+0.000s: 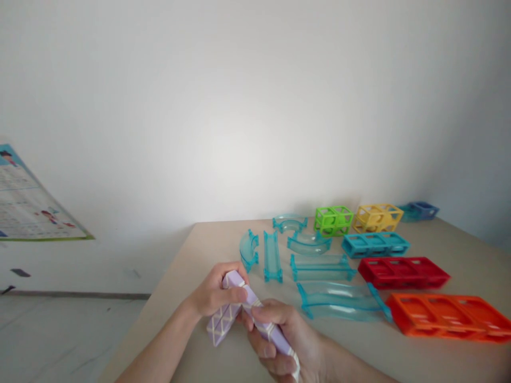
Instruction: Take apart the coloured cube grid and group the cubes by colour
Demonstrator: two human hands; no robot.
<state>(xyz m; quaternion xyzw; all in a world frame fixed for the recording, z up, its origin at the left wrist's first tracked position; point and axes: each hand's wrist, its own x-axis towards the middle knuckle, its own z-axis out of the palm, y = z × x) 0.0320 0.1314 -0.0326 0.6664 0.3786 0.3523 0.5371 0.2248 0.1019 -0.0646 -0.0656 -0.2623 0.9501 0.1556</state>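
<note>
A purple and white snake puzzle (pixel 222 322) is held in both hands above the front of the table. My left hand (pixel 217 292) pinches its upper bend, the thumb lying across the purple face. Around the longer straight arm of the puzzle, which slants down to the right, the fingers of my right hand (pixel 285 335) are wrapped. A folded section with a zigzag of white lines hangs below my left hand. Part of the puzzle is hidden behind the fingers.
On the table (pixel 179 271), clear blue track pieces (pixel 272 256) lie behind my hands. To the right stand orange (pixel 447 316), red (pixel 403 272), teal (pixel 375 244), yellow (pixel 377 218) and green (pixel 333 221) frame blocks. A poster (pixel 35 207) hangs on the left wall.
</note>
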